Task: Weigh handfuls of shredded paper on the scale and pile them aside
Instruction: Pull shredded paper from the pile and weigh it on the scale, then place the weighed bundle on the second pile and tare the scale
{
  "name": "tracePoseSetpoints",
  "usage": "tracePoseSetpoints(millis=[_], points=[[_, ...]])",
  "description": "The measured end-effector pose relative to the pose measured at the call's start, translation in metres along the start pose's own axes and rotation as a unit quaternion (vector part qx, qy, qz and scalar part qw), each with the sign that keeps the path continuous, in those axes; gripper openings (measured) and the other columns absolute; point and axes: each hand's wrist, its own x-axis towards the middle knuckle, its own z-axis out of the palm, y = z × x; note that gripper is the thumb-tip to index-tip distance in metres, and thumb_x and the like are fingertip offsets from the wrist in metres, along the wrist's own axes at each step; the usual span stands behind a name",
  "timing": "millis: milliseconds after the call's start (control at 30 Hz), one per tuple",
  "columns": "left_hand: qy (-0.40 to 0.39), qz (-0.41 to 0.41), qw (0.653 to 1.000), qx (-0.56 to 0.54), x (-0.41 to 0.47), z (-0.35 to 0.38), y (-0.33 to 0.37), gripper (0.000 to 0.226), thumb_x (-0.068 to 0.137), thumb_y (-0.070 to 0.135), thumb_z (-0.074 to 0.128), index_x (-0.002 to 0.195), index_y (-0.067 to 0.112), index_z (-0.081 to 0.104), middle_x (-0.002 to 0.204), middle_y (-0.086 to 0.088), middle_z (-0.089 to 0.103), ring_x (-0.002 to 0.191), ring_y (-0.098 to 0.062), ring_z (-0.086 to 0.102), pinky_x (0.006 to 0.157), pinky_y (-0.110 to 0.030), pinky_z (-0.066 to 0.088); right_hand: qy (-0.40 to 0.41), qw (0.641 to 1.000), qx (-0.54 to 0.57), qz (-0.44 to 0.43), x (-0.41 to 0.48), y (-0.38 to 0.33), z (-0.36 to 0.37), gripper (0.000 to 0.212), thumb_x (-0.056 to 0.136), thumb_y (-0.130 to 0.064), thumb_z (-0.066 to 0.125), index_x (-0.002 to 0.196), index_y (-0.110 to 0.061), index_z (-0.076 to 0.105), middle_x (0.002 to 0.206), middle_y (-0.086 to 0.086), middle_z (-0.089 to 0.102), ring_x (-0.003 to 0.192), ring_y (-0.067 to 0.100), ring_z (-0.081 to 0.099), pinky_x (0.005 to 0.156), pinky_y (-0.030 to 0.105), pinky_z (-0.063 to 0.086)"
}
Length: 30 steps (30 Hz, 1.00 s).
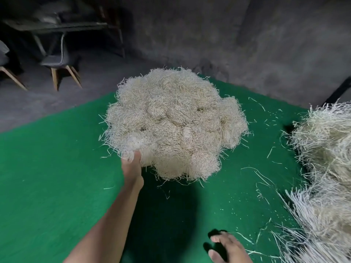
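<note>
Large rounded pile of shredded paper is sitting mid-desk on the green cover, pale beige, made of many packed handfuls with loose ends sticking out all round.

Left hand is reaching forward, bare forearm stretching up from the lower edge of view. It is gripping a clump at the pile's near-left edge. Thumb is pressing against the clump's side; the other fingers are lying buried in the shreds, so their exact lie is not showing. The clump is touching the rest of the pile, not standing clear of it.

Right hand is hovering low at the bottom of view, near the body, well apart from the pile. Its fingers are lying relaxed and slightly spread, holding nothing. Whether they are touching the cover cannot be told.

Second heap of shredded paper is running down the right edge of the desk, looser and greyer, with longer straight strands fanning out near the bottom corner. Stray strands are lying scattered on the green between the heap and the pile.

Beyond the desk: grey floor, rough grey wall, a wooden-legged chair at upper left and a dark table behind it.
</note>
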Motion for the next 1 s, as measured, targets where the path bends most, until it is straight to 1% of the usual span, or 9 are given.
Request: tracePoseSetpoints(millis=[167,300,433,500,533,600,733,867,1000], points=[[0.061,0.037,0.963,0.261,0.023,-0.001,-0.013,0.076,0.087,0.028,0.063,0.149,0.017,0.021,0.140,-0.020,0.034,0.126,-0.033,0.035,0.102,-0.044,0.035,-0.052,0.993,0.059,0.088,0.012,0.013,-0.003,0.053,0.096,-0.041,0.047,0.144,-0.037,0.025,0.149,-0.017,0.011,0.140,0.000,0.011,0.110,0.010,0.009],[0.206,0.163,0.938,0.225,0.004,-0.007,-0.016,0.071,0.080,0.000,0.058,0.143,0.017,0.032,0.140,-0.012,0.032,0.124,-0.028,0.034,0.106,-0.045,0.029,0.043,0.987,0.147,0.049,0.005,0.021,0.017,0.033,0.085,-0.001,0.061,0.116,-0.013,0.062,0.137,0.011,0.048,0.112,0.031,0.053,0.103,0.039,0.039],[0.092,0.420,0.850,0.304,-0.017,-0.010,-0.032,0.055,0.080,-0.012,0.044,0.129,0.011,0.050,0.148,-0.016,0.033,0.140,-0.028,0.025,0.113,-0.040,0.014,0.070,0.975,0.191,0.089,0.007,0.015,0.023,0.036,0.087,0.000,0.058,0.121,-0.009,0.059,0.135,0.014,0.049,0.104,0.032,0.059,0.090,0.040,0.049],[0.018,0.411,0.823,0.391,-0.011,-0.010,-0.034,0.053,0.083,-0.004,0.047,0.132,0.016,0.048,0.154,-0.012,0.026,0.145,-0.026,0.013,0.116,-0.045,0.008,0.043,0.995,0.091,0.014,-0.002,0.017,0.019,0.038,0.089,-0.010,0.060,0.127,-0.012,0.057,0.146,0.007,0.039,0.119,0.028,0.052,0.097,0.027,0.044],[-0.019,0.388,0.804,0.450,-0.005,-0.011,-0.035,0.055,0.084,-0.002,0.049,0.135,0.018,0.046,0.156,-0.009,0.022,0.146,-0.024,0.008,0.116,-0.049,0.005,0.007,0.998,0.051,-0.025,-0.008,0.015,0.015,0.041,0.091,-0.021,0.060,0.132,-0.019,0.053,0.152,0.001,0.028,0.133,0.024,0.039,0.109,0.020,0.028],[-0.093,0.336,0.737,0.579,0.008,-0.009,-0.035,0.058,0.085,0.003,0.052,0.139,0.020,0.041,0.158,-0.002,0.015,0.146,-0.021,-0.001,0.115,-0.053,0.001,0.033,0.997,0.036,-0.062,-0.013,0.013,0.006,0.042,0.093,-0.038,0.052,0.134,-0.032,0.044,0.156,-0.010,0.012,0.142,0.010,0.021,0.106,0.008,-0.002],[-0.167,0.288,0.625,0.706,0.017,0.005,-0.016,0.034,0.086,0.003,0.044,0.118,0.011,0.054,0.149,-0.008,0.030,0.143,-0.031,0.012,0.110,-0.061,0.020,0.063,0.995,0.015,-0.079,-0.029,0.001,-0.016,0.039,0.092,-0.035,0.054,0.130,-0.037,0.046,0.151,-0.016,0.022,0.131,-0.002,0.035,0.103,0.002,0.009],[-0.141,0.264,0.678,0.671,0.004,0.005,0.005,0.038,0.080,0.000,0.051,0.118,0.006,0.053,0.132,-0.016,0.044,0.129,-0.034,0.035,0.104,-0.056,0.030,0.125,0.979,0.075,-0.145,-0.064,-0.006,-0.036,0.033,0.089,-0.032,0.061,0.122,-0.034,0.056,0.142,-0.020,0.033,0.124,-0.008,0.039,0.105,0.006,0.021],[-0.110,0.362,0.703,0.602,-0.032,0.007,0.009,0.038,0.082,0.004,0.061,0.119,-0.003,0.058,0.125,-0.027,0.053,0.123,-0.042,0.041,0.103,-0.049,0.033,0.183,0.961,0.129,-0.161,-0.109,0.008,-0.061,0.030,0.091,-0.027,0.061,0.120,-0.025,0.060,0.122,-0.032,0.039,0.110,-0.030,0.032,0.098,0.002,0.025]])
